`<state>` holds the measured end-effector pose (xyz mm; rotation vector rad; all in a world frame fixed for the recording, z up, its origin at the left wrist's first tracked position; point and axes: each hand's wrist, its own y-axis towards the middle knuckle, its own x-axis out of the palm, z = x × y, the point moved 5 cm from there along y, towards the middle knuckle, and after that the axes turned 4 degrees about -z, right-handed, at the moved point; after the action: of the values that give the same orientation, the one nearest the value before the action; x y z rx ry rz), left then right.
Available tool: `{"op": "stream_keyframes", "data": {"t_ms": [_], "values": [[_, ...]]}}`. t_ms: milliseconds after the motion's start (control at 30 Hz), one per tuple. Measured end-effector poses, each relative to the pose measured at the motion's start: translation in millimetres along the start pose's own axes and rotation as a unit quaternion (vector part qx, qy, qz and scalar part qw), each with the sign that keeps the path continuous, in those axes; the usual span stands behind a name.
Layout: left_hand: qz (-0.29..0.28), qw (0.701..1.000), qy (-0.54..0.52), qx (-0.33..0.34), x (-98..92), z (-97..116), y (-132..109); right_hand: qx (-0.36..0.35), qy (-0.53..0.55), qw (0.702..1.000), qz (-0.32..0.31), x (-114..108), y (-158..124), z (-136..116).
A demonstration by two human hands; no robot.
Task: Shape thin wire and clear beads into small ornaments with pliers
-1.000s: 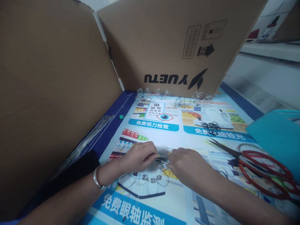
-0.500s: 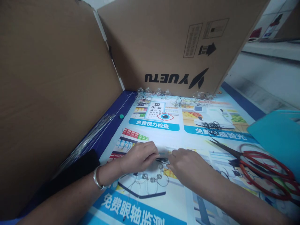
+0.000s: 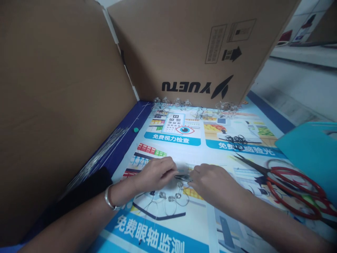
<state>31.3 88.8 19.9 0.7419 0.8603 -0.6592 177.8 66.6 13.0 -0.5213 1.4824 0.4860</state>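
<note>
My left hand [image 3: 155, 173] and my right hand [image 3: 213, 182] meet at the middle of a printed poster mat [image 3: 189, 140]. Both pinch the two ends of a small dark metal piece [image 3: 183, 177] with thin wire; fingers are closed on it. Just below the hands lie several clear beads on wire loops [image 3: 170, 198]. A silver bangle [image 3: 108, 199] sits on my left wrist.
Red-handled scissors [image 3: 292, 189] lie on the right. A teal sheet [image 3: 310, 151] is at the far right. Cardboard walls [image 3: 65, 88] stand left and behind. Clear beads [image 3: 173, 102] line the back wall. A bundle of thin wires [image 3: 105, 151] and a green bead [image 3: 136, 130] lie left.
Both hands stay together on the small piece; they have shifted very slightly, and the camera view has moved a little.
</note>
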Motion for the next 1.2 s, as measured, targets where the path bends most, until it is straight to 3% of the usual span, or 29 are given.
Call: {"op": "stream_keyframes", "data": {"t_ms": [133, 267, 367, 467, 600, 733, 1200], "values": [[0.054, 0.998, -0.015, -0.040, -5.5, -4.3, -0.2, 0.027, -0.011, 0.999, -0.020, -13.9, -8.2, 8.1], [0.084, 0.993, -0.022, -0.080, -6.1, -9.5, -0.3, -0.006, -0.007, 1.000, 0.007, -19.7, -15.2, -7.5], [0.082, 0.991, -0.026, -0.102, -5.8, -11.0, -0.6, -0.039, -0.003, 0.999, 0.002, -14.0, -15.8, -23.4], [0.061, 0.992, -0.030, -0.108, -6.1, -9.5, -0.1, -0.023, -0.018, 0.999, -0.038, -11.8, -14.3, -26.4], [0.008, 0.998, -0.027, -0.062, -6.1, -2.7, 2.6, 0.000, -0.049, 0.995, -0.088, -18.8, -15.3, -22.0], [-0.021, 1.000, 0.013, -0.011, -7.2, 3.9, 3.8, 0.012, -0.077, 0.995, -0.063, -25.6, -19.0, -20.3], [0.003, 0.979, 0.180, 0.095, 4.3, 21.0, 10.4, -0.065, -0.098, 0.992, 0.040, -10.5, -36.6, -15.2]]}}
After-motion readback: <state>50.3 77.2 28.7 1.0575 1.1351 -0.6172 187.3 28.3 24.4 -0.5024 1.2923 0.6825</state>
